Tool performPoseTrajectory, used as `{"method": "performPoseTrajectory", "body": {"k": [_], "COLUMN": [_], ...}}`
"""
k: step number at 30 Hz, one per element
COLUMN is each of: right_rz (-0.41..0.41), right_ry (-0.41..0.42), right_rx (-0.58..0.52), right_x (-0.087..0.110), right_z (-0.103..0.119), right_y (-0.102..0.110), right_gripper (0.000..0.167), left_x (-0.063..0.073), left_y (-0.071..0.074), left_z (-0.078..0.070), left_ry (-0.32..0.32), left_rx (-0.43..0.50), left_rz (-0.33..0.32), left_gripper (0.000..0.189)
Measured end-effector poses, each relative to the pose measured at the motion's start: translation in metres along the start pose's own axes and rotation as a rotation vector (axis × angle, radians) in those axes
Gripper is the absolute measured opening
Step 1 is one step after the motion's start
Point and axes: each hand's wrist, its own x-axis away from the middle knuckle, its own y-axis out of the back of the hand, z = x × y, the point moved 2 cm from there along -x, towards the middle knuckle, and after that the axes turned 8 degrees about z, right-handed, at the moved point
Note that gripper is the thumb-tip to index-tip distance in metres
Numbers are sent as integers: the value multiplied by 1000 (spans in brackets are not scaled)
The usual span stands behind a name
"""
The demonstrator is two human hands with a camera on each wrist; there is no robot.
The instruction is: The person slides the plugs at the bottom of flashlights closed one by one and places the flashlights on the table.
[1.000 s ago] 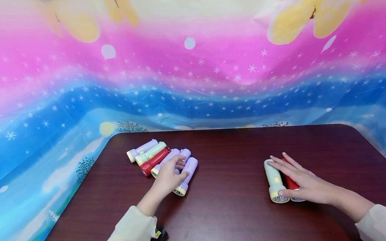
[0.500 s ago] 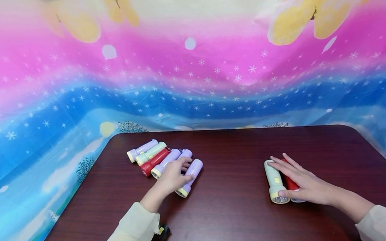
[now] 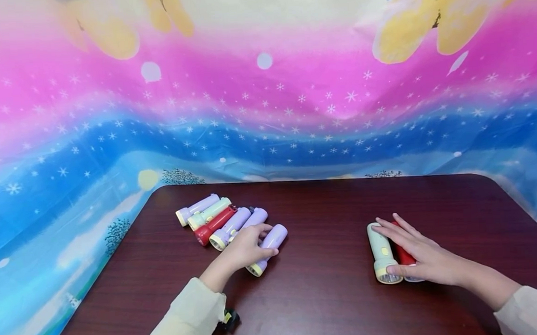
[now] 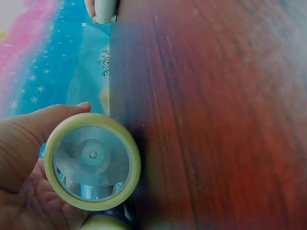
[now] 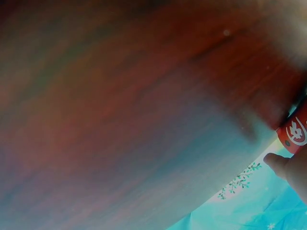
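My left hand [image 3: 243,248] grips a light purple flashlight [image 3: 275,237] on the table, thumb on its near side. In the left wrist view the yellow-rimmed lens [image 4: 92,160] faces the camera, with thumb and palm around it. Left of this hand lie another purple flashlight [image 3: 256,218], a purple one [image 3: 233,226], a red one [image 3: 214,226], a mint green one [image 3: 210,212] and a far purple one [image 3: 197,208]. My right hand [image 3: 426,255] rests with extended fingers over a mint green flashlight [image 3: 382,247] and a partly hidden red flashlight [image 3: 405,256], lying side by side.
The dark brown wooden table [image 3: 327,297] has rounded far corners. A patterned pink and blue cloth [image 3: 265,111] hangs behind it and along its sides. A small black item [image 3: 230,319] with a yellow-green mark shows by the left cuff. Table surface separates the two flashlight groups.
My left hand has moved slightly right with its purple flashlight, widening the gap to the neighbouring purple one. My right hand and the flashlights beneath it have stayed put.
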Motion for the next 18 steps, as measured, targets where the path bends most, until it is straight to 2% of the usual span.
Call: {"method": "performPoseTrajectory", "body": {"k": [10, 18], "right_rz": [12, 8], "right_ry": [-7, -6], "right_rx": [0, 3], "right_x": [1, 0], "right_z": [1, 1], "right_y": [-1, 1], "right_gripper": [85, 85], "left_x": [-2, -5], "left_y": [-3, -4], "left_z": [-2, 0], "left_ry": [42, 74], "left_rx": [14, 151], "left_rz": [-3, -83], "left_gripper": [55, 59]}}
